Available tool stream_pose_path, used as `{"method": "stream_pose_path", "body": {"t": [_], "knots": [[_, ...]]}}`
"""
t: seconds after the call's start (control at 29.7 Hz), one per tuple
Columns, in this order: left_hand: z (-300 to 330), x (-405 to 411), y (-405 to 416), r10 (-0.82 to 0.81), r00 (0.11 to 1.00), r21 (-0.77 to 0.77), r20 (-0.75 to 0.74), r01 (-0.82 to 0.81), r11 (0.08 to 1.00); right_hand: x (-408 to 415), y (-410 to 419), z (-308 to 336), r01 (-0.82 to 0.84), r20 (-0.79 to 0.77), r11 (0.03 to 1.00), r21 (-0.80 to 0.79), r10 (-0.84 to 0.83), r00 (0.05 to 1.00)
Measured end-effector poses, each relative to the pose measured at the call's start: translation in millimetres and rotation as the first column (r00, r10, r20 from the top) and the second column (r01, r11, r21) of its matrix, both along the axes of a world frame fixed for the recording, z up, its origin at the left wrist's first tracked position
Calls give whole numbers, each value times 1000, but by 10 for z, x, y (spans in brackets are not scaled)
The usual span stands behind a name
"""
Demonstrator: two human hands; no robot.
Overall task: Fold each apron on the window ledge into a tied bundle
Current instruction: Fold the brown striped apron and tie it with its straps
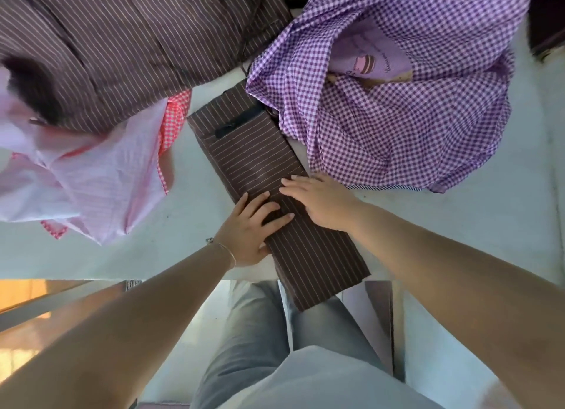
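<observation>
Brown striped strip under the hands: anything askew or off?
Yes. The brown striped apron, folded into a long strip, lies diagonally across the ledge and its near end overhangs the edge. Left hand and right hand press it flat.

Soft, even daylight is filling the scene, and the pale ledge (195, 249) is looking washed out. Warm orange glare is glowing at the lower left edge. Wide-angle distortion is bending the edges, and motion blur is smearing the pink cloth (76, 176) at left.
</observation>
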State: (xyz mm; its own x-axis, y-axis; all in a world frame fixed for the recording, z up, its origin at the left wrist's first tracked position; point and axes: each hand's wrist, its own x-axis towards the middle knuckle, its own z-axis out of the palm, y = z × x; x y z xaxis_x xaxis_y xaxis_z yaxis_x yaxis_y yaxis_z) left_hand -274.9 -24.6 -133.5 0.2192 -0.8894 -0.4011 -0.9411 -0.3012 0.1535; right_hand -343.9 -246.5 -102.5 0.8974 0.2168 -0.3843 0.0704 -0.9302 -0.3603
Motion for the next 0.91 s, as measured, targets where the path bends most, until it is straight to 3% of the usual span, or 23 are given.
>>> {"method": "stream_pose_path", "body": {"t": [0.13,0.2,0.24,0.27,0.3,0.34,0.37,0.44,0.5,0.57,0.67,0.77,0.84,0.91], "knots": [[-13,-77,18,128,988,-75,-82,-134,988,-47,-106,-84,-149,-76,989,-18,148,986],[14,-93,-16,385,873,-87,-301,-427,900,-4,-122,-27,-72,-135,995,62,80,988],[83,-88,-45,570,701,-38,-428,-645,764,9,-117,-4,-23,-178,994,110,43,983],[184,-53,-87,721,411,76,-558,-840,537,27,-119,78,112,-273,975,190,-57,960],[277,6,-139,746,53,242,-663,-929,281,43,-102,142,229,-357,934,274,-122,926],[333,81,-189,638,-283,416,-716,-907,64,51,-79,201,309,-403,893,326,-164,900],[380,166,-222,522,-486,539,-701,-840,-57,62,-59,224,298,-360,907,297,-183,915],[468,288,-232,438,-660,656,-610,-731,-188,101,46,178,254,-308,947,199,-186,933],[449,311,-174,466,-727,676,-505,-669,-310,113,181,198,318,-341,909,270,-219,914],[307,284,-17,541,-700,624,-466,-694,-359,126,338,190,401,-349,869,289,-294,890],[201,193,166,635,-600,515,-487,-784,-346,50,514,179,469,-289,832,297,-389,875],[248,130,215,798,-428,337,-425,-893,-299,-17,644,172,570,-348,739,360,-460,817],[277,93,173,799,-391,260,-457,-918,-300,-47,739,159,616,-387,696,368,-488,783],[317,50,125,791,-386,235,-475,-922,-309,-55,862,140,613,-263,712,342,-553,790]]}}
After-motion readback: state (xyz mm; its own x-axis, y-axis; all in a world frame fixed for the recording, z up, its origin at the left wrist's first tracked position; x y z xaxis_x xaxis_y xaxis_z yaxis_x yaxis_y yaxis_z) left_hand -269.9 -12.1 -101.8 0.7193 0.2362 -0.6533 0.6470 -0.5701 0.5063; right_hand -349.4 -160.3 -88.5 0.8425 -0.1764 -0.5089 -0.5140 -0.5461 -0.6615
